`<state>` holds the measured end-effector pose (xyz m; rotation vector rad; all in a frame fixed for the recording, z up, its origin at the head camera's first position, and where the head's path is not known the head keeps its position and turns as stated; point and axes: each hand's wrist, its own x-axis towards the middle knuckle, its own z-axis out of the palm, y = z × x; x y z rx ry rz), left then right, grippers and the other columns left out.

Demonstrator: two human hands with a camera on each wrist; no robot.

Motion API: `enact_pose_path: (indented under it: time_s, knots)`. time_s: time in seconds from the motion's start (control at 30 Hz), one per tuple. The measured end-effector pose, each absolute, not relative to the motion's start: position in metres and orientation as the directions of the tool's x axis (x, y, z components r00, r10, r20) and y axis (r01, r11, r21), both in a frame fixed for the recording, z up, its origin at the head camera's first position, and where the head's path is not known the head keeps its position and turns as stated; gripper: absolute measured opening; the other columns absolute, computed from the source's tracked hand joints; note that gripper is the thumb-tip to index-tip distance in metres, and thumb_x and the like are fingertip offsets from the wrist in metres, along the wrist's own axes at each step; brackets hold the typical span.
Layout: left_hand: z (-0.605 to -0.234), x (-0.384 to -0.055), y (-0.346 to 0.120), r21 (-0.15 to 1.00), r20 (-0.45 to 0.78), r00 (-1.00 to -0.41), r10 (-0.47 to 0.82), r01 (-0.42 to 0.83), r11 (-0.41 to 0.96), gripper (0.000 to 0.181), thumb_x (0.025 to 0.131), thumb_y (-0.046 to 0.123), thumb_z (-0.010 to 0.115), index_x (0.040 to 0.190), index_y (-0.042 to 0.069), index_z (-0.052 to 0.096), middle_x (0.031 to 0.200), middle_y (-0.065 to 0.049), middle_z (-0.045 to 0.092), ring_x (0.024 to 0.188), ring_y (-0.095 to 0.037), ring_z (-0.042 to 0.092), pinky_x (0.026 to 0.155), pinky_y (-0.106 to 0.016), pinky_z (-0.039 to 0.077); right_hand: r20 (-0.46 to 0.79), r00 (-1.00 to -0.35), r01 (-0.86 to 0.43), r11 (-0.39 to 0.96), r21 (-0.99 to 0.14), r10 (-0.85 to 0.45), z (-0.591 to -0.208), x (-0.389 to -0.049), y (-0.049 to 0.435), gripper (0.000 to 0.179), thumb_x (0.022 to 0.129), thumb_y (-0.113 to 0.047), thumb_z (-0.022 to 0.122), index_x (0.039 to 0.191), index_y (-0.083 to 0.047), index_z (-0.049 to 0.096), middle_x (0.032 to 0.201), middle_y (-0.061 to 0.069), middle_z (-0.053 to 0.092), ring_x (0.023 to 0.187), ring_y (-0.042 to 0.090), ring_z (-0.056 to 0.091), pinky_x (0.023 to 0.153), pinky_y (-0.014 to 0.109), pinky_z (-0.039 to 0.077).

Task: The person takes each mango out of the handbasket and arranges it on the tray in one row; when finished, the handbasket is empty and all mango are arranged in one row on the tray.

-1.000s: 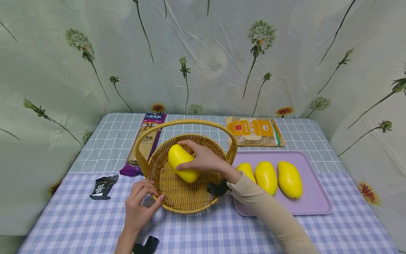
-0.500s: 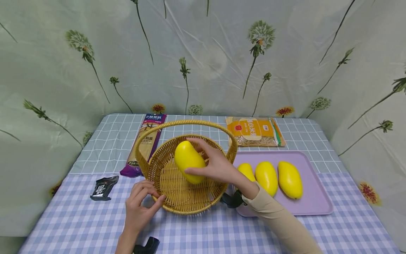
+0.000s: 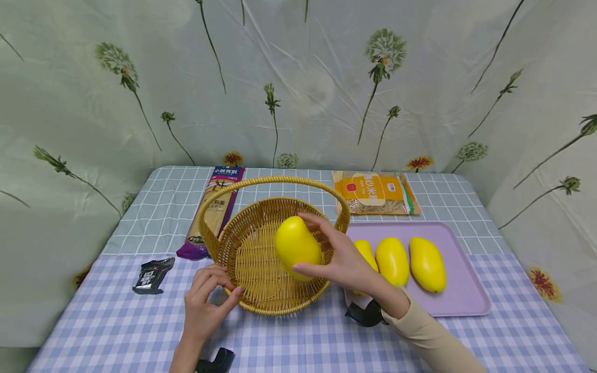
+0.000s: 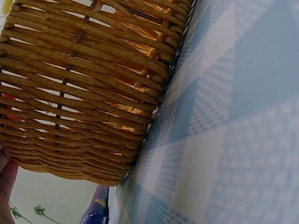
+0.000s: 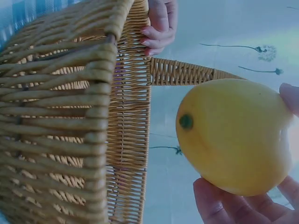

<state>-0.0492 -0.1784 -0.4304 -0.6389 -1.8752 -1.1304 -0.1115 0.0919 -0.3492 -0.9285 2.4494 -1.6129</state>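
In the head view my right hand (image 3: 350,264) grips a yellow mango (image 3: 295,244) between thumb and fingers, over the right part of a wicker basket (image 3: 256,282). The right wrist view shows that mango (image 5: 233,135) apart from the basket rim, its green stem spot facing the camera. My left hand (image 3: 207,298) holds the basket's near left rim, thumb on the inner side. Up close in the left wrist view is the woven basket wall (image 4: 79,93), with fingers (image 4: 7,184) at the edge. Nothing lies inside the basket where its floor shows.
On the right lies a lilac tray (image 3: 466,300) with three mangoes (image 3: 427,264), one partly behind my right hand. A pasta packet (image 3: 212,212) lies behind the basket's left side, an orange food bag (image 3: 375,192) at the back right. A small black packet (image 3: 153,275) lies left.
My right hand has lifted the mango and carried it rightward from the basket's middle toward its right side. My left hand has stayed on the rim.
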Motion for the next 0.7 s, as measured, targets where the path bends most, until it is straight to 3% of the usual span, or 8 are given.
enact_pose_path:
  time_s: [0.4,0.7]
  knots:
    - [-0.431,-0.049,-0.178,0.465,0.851,-0.525,0.002,0.755,0.462,0.032,0.086,0.026,0.07,0.066,0.004,0.057,0.077,-0.009,0.058,0.084,-0.03,0.053,0.091,-0.027,0.041,0.422,-0.81,-0.541,0.243,-0.805,-0.407,-0.35,-0.093,0.124,0.08,0.07,-0.009,0.084,0.137,-0.017,0.042,0.119,0.0,0.057,0.098,0.019,0.058,0.079,0.032,0.051]
    - [-0.431,-0.05,-0.179,0.462,0.853,-0.522,0.004,0.759,0.458,0.032,0.086,0.026,0.07,0.066,0.004,0.057,0.078,-0.008,0.058,0.082,-0.031,0.053,0.09,-0.027,0.041,0.438,-0.85,-0.497,0.173,-0.85,-0.294,-0.352,-0.086,0.159,0.081,0.07,0.011,0.076,0.139,-0.009,0.039,0.125,0.007,0.051,0.103,0.02,0.055,0.088,0.024,0.046]
